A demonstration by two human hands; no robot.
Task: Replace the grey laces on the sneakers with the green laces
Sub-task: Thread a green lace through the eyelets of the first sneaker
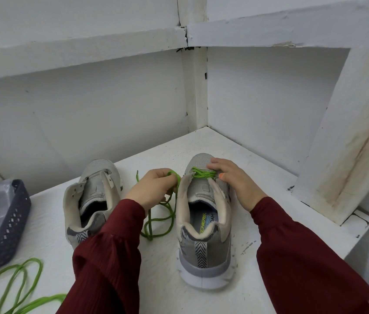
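Two grey sneakers stand heel-towards-me on a white shelf. The right sneaker [204,223] has a green lace [201,173] crossed through its lowest eyelets. My left hand [154,189] grips that lace beside the shoe's left eyelet row, and the slack loops down onto the shelf between the shoes. My right hand [233,182] rests on the right sneaker's toe and right side, fingers spread over the laced part. The left sneaker [90,200] has no lace, and its tongue stands open. A second green lace [20,284] lies loose at the bottom left.
A dark perforated plastic basket [9,232] with a clear bag inside sits at the left edge. White walls close the shelf [156,279] at the back and left. A white wooden beam [349,155] leans at the right, near the shelf's edge.
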